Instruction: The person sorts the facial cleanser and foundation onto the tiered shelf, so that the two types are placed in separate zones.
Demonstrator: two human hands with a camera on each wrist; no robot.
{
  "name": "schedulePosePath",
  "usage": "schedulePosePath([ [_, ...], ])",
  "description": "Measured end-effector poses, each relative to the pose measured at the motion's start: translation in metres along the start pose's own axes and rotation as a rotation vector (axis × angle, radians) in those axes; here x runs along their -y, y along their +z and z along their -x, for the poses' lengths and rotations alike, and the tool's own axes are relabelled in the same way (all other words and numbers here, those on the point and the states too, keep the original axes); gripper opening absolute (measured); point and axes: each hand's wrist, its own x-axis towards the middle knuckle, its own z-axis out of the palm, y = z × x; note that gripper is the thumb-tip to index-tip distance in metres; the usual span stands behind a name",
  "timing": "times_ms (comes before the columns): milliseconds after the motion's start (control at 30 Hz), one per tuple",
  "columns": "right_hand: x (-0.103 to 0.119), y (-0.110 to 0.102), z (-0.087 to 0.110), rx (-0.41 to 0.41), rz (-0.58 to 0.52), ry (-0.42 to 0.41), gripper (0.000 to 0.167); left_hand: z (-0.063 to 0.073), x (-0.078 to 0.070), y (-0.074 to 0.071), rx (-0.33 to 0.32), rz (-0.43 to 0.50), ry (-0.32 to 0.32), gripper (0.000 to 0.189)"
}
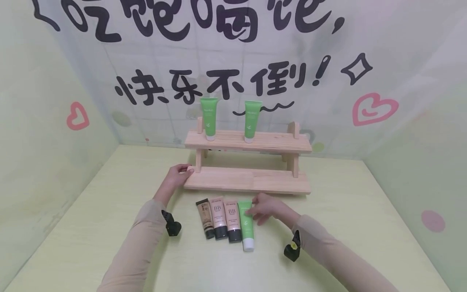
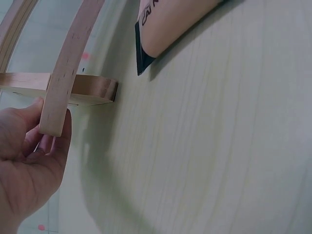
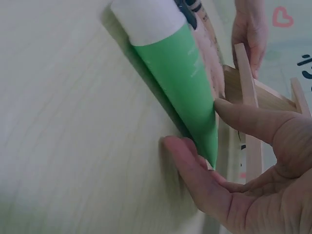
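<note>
My left hand (image 1: 178,175) grips the left end of the lower board of a two-tier wooden shelf (image 1: 219,178), thumb on one face and fingers on the other in the left wrist view. Beside the front edge of that board, my right hand (image 1: 269,207) reaches over a green squeeze tube (image 1: 247,231) with a white cap. Its thumb (image 3: 234,113) lies at the tube's far side, while the fingers (image 3: 187,163) lie relaxed along the near edge by the flat end. Left of this tube lie two pink BB cream tubes (image 1: 219,219) and a brown tube (image 1: 205,217), all with black caps.
Two more green tubes (image 1: 209,117) stand cap-down on the upper board (image 1: 277,140), at its left end and middle. Behind the shelf hangs a white printed backdrop (image 1: 153,61). The pale yellow table (image 1: 146,162) extends between two side walls.
</note>
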Motion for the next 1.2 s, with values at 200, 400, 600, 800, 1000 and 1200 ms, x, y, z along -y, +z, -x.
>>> schedulePosePath([
  [200, 0.004, 0.009, -0.001, -0.038, 0.047, 0.001, 0.042, -0.001, 0.0, 0.001, 0.002, 0.007, -0.001, 0.047],
  [400, 0.004, 0.012, -0.003, -0.068, 0.013, 0.021, 0.043, 0.0, -0.001, -0.001, 0.002, -0.012, 0.011, 0.047],
  [600, 0.004, 0.016, -0.003, -0.077, -0.028, 0.013, 0.043, -0.001, 0.0, -0.001, 0.002, -0.018, -0.001, 0.048],
  [800, 0.005, 0.018, -0.004, -0.07, -0.046, -0.006, 0.034, -0.002, 0.001, 0.0, 0.006, -0.022, 0.008, 0.048],
  [1000, 0.005, 0.019, -0.005, -0.069, -0.063, -0.011, 0.033, -0.002, 0.002, 0.0, 0.005, -0.018, 0.018, 0.048],
  [1200, 0.003, 0.019, -0.004, -0.065, -0.098, -0.012, 0.037, -0.001, 0.002, 0.001, 0.002, -0.008, 0.007, 0.048],
])
